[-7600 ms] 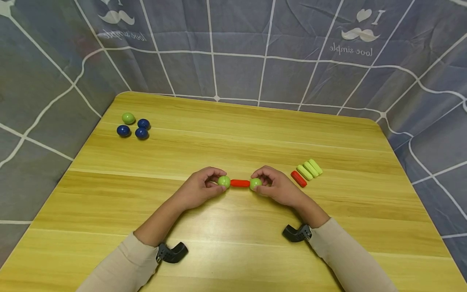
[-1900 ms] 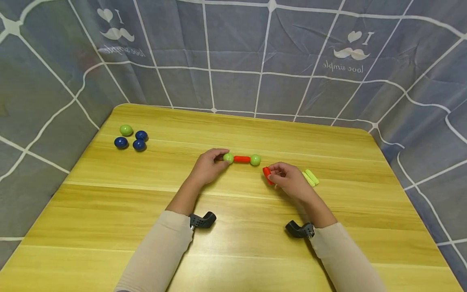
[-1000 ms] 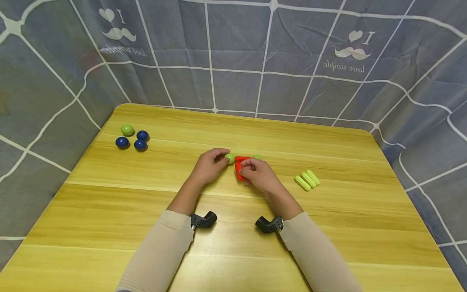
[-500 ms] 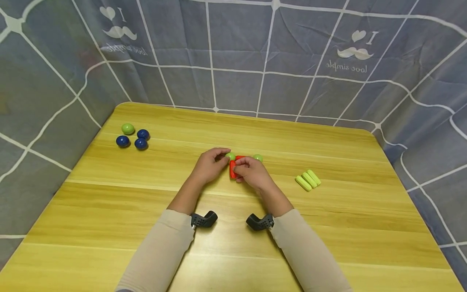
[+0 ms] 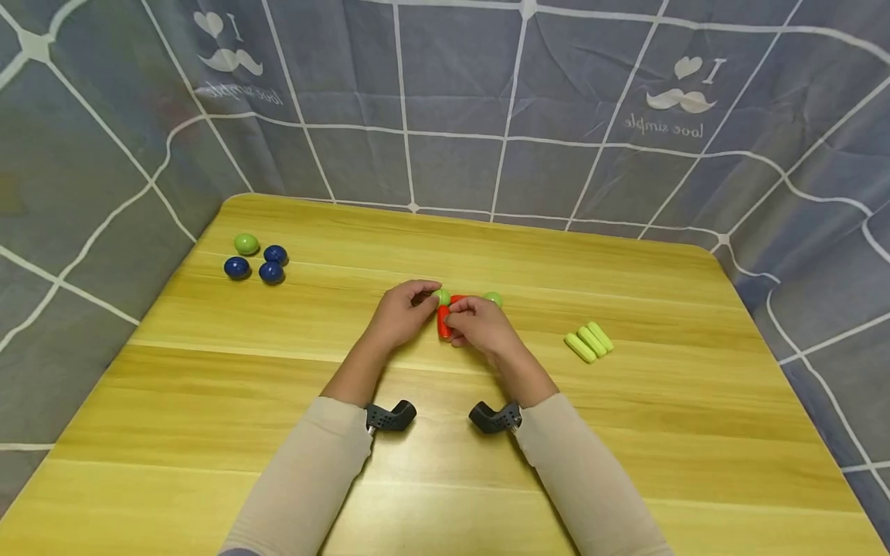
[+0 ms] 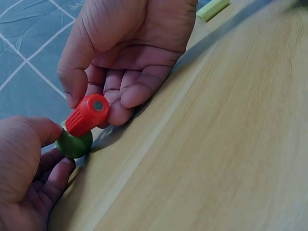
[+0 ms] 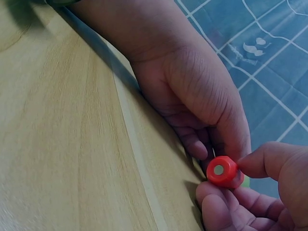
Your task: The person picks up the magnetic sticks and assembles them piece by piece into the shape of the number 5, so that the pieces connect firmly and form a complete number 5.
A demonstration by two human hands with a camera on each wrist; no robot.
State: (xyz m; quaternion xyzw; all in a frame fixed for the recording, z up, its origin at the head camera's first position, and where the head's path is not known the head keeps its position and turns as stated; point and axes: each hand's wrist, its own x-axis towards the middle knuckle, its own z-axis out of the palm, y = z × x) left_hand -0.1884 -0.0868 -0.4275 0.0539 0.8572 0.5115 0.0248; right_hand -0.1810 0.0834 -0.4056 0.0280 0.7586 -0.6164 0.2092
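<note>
My left hand pinches a glossy green ball between thumb and fingers, low over the table. My right hand grips a red magnetic rod, which points from the ball toward my body. In the left wrist view the rod's near end shows a round metal disc, and its far end meets the green ball. Another red rod runs rightward from that ball, partly hidden behind my right hand. Beyond the right fingers sits a second green ball at that rod's far end.
Several yellow-green rods lie side by side to the right on the wooden table. At the back left are a green ball and dark blue balls. A grey gridded curtain hangs behind.
My right hand has taken the red rod from beside the yellow-green rods and brought it left against the ball in my left hand. Earlier, both hands held the balls of the first rod, nearer my body.
</note>
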